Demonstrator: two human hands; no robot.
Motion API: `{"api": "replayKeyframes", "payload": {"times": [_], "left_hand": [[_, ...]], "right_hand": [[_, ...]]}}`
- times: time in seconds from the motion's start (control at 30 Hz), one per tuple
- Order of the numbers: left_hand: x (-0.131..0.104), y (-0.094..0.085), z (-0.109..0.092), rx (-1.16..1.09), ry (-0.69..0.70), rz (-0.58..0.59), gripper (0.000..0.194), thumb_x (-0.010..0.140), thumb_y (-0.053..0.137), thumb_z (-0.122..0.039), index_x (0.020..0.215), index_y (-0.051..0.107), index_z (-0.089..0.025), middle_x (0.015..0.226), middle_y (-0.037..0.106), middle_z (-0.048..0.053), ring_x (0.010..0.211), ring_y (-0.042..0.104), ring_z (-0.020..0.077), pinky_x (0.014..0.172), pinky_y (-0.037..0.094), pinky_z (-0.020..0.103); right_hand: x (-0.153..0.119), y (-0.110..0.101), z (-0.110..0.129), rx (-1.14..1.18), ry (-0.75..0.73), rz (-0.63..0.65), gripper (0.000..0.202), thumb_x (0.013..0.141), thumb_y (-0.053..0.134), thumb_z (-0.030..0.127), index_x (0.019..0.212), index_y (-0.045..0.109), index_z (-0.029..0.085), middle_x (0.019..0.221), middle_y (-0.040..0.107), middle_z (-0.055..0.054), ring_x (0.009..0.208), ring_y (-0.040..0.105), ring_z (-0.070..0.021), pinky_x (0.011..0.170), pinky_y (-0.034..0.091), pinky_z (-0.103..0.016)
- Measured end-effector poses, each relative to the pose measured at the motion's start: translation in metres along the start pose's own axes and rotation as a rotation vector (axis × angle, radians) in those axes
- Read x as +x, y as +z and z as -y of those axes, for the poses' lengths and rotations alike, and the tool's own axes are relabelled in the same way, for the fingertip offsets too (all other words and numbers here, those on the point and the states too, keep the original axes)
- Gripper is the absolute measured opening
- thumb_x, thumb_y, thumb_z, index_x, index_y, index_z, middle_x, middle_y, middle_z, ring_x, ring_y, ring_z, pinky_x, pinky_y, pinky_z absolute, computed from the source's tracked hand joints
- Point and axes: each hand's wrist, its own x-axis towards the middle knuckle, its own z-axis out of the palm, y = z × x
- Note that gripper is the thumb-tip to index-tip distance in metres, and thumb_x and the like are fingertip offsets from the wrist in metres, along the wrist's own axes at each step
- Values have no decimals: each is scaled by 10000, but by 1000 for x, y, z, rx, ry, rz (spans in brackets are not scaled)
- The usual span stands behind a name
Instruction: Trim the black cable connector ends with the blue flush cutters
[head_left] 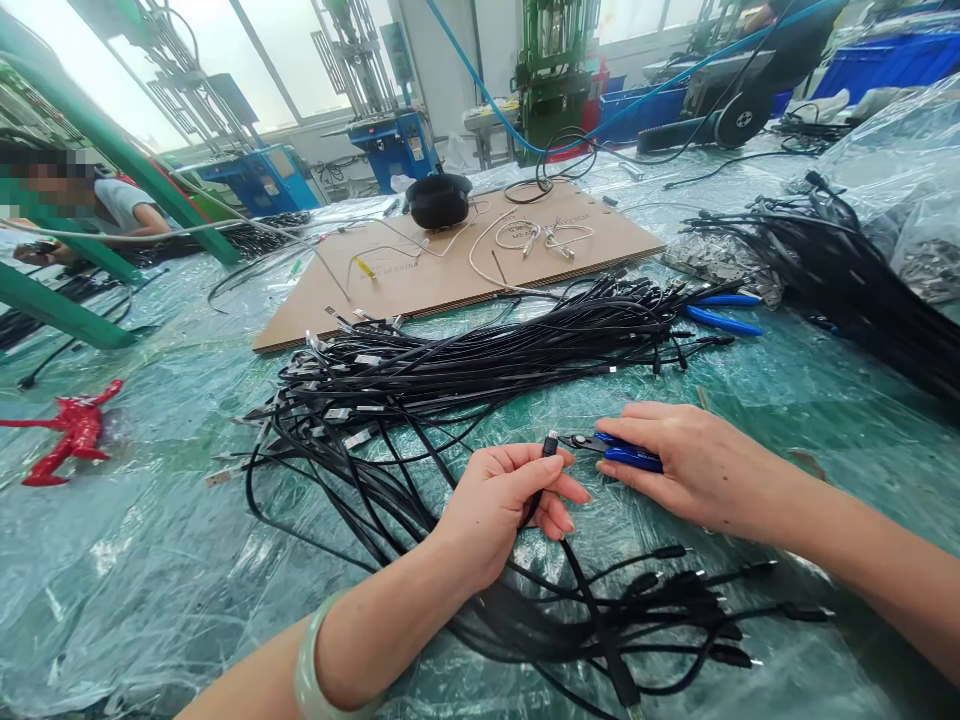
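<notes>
My left hand pinches a black USB cable just below its small metal-tipped plug, which points upward. In my right hand are blue-handled flush cutters, their jaws right beside the plug's metal tip. Whether the jaws touch the plug I cannot tell. Below my hands lies a spread of black cables, several plug ends fanning out to the right. Beyond my hands stretches a big bundle of black cables, with metal USB plugs at its left end.
A cardboard sheet carries white cables and a black round object. Blue-handled pliers lie at the bundle's right end, near another cable bundle. A red figure-like object is at left. A person sits behind green posts.
</notes>
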Motion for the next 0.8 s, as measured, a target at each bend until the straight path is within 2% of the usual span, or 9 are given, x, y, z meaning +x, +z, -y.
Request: {"api": "replayKeyframes", "payload": {"times": [0.2, 0.47, 0.63, 0.8], "left_hand": [[2, 0, 0, 18, 4, -6, 166, 794, 624, -216, 832, 664, -60, 652, 686, 64, 425, 561, 74, 436, 441, 171], [1, 0, 1, 20, 0, -8, 158, 790, 627, -215, 818, 667, -64, 651, 686, 64, 421, 563, 73, 428, 438, 166], [1, 0, 1, 32, -1, -12, 162, 792, 629, -221, 817, 669, -66, 654, 685, 63, 420, 562, 71, 430, 439, 165], [0, 1, 0, 40, -2, -15, 164, 789, 631, -222, 813, 670, -64, 659, 686, 67, 423, 563, 70, 430, 439, 163]], "right_hand": [[0, -1, 3, -86, -30, -69, 227, 845, 536, 283, 982, 634, 130, 880, 634, -114, 769, 607, -244, 642, 477, -356], [1, 0, 2, -122, -51, -70, 201, 824, 576, 259, 973, 636, 139, 816, 625, -86, 709, 598, -221, 613, 468, -339], [1, -1, 1, -81, -28, -28, 211, 842, 549, 273, 980, 644, 144, 777, 615, -72, 667, 586, -207, 593, 460, -326], [0, -1, 0, -17, 6, 14, 222, 868, 511, 296, 979, 648, 162, 813, 640, -82, 728, 612, -218, 636, 469, -328]]}}
